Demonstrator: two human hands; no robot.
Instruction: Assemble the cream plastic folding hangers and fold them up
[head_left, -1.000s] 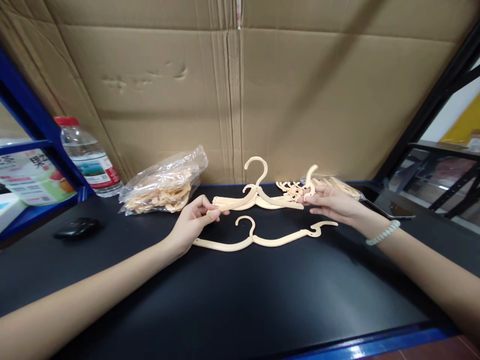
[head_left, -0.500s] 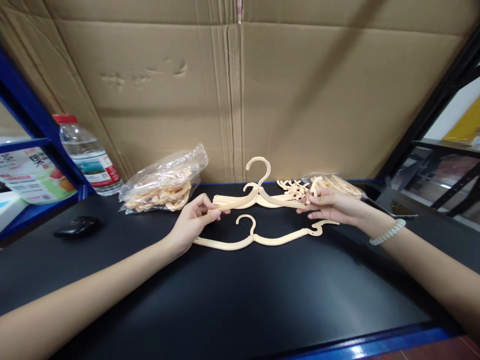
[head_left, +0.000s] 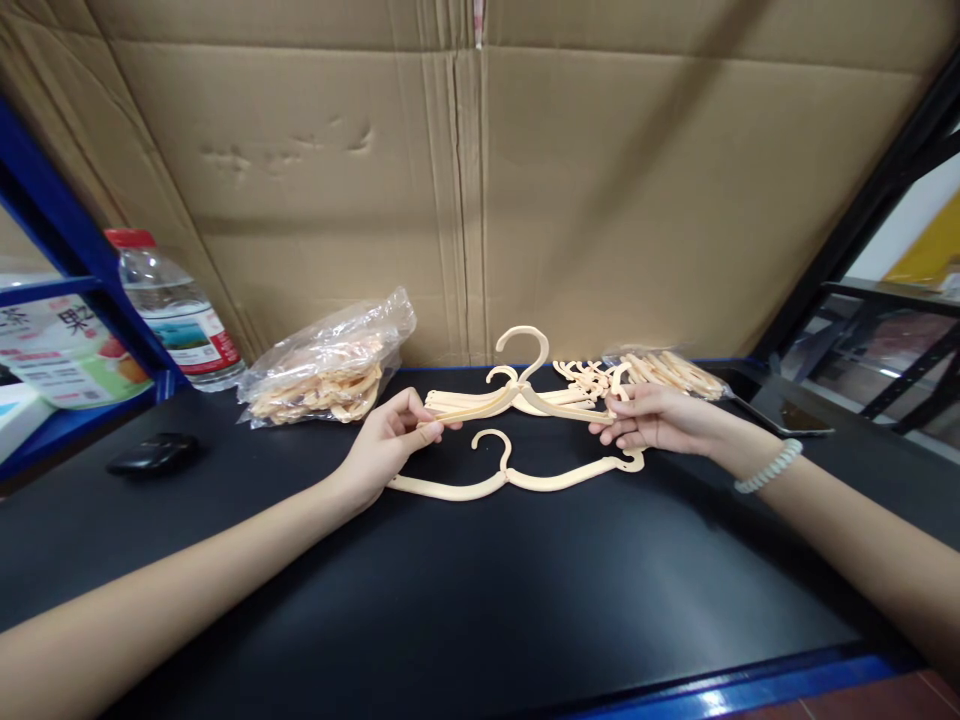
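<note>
Held hanger (head_left: 519, 392), one: twelve o'clock of flat hanger (head_left: 555, 483). Left hand (head_left: 394, 430), nine o'clock: fingers pinching it. Right hand (head_left: 652, 418), three o'clock: fingers clamped on hook piece (head_left: 620, 381). Possible fault: hook slipping, from off-line pressure.

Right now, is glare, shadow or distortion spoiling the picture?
Head view: soft sheen on the black table, bright glints on the plastic bag, a diagonal shadow across the cardboard; the bottle slants, probably lens stretch; the held hanger reads clearly.
</note>
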